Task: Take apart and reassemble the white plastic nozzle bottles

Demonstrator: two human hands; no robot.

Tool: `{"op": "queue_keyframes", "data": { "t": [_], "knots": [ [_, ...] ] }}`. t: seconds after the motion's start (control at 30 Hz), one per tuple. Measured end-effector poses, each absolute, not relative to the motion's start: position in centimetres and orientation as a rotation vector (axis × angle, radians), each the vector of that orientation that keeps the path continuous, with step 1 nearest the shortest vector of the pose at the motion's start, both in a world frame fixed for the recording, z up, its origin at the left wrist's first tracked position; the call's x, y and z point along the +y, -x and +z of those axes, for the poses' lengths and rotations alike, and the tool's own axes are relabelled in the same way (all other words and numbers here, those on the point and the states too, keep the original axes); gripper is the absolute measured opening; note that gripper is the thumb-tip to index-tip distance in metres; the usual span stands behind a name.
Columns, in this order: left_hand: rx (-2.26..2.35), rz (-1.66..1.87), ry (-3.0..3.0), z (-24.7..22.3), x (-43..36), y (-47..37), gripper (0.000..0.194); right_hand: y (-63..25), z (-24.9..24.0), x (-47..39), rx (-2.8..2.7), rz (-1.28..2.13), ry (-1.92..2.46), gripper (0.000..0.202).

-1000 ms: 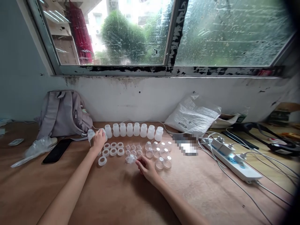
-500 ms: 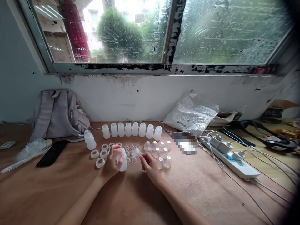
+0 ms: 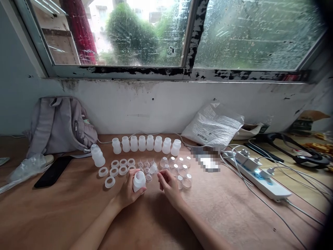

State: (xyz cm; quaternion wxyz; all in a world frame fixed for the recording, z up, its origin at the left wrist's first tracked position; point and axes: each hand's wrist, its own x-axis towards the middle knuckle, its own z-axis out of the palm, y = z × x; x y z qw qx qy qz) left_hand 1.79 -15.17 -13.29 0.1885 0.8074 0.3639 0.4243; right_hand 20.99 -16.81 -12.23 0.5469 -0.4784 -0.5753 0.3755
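My left hand (image 3: 129, 190) is wrapped round a frosted white baby bottle (image 3: 139, 182), its open mouth tilted up toward me. Fingertips pinched, my right hand (image 3: 169, 184) has a small clear bottle nipple (image 3: 153, 169) at them, just right of the bottle and apart from it. Behind the hands lie several small clear nipples (image 3: 140, 164). White screw rings (image 3: 109, 186) are grouped to the left, and clear domed caps (image 3: 187, 181) to the right. A row of open frosted bottles (image 3: 142, 143) stands farther back. One capped bottle (image 3: 98, 157) stands left of the rings.
A grey backpack (image 3: 56, 125), a black phone (image 3: 53, 171) and a crumpled plastic bag (image 3: 28, 166) are on the left. At the right are a silver mailing bag (image 3: 214, 123), a white power strip (image 3: 265, 183) with loose cables and a black headset (image 3: 307, 158). The window wall bounds the back.
My left hand has turned the bottle so that its mouth faces up toward me, and its grip has shifted round the side. The right hand keeps its pinch, nearly in place.
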Motion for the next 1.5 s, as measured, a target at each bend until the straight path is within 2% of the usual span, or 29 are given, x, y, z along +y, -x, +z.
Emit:
{"op": "queue_keyframes", "data": {
  "t": [0.2,0.37,0.6,0.87,1.5],
  "knots": [
    [1.118,1.191,-2.132,-13.1,-15.4,-2.2,0.056,-21.3,-11.1,-16.9,-1.333,0.852,1.146,0.024],
    [1.176,1.161,-2.091,-12.0,-15.8,-1.9,0.042,-21.5,-10.6,-17.2,-1.355,0.831,1.121,0.022],
    [1.042,1.139,-2.371,-11.3,-15.7,-1.0,0.051,-21.5,-10.9,-17.1,-1.390,0.833,1.098,0.020],
    [1.015,1.001,-2.341,-10.8,-16.0,-0.5,0.044,-21.4,-11.2,-17.1,-1.428,0.890,1.097,0.017],
    [0.949,1.042,-2.373,-10.6,-16.0,-0.5,0.044,-21.4,-11.7,-17.0,-1.473,0.940,1.102,0.021]
  ]
}}
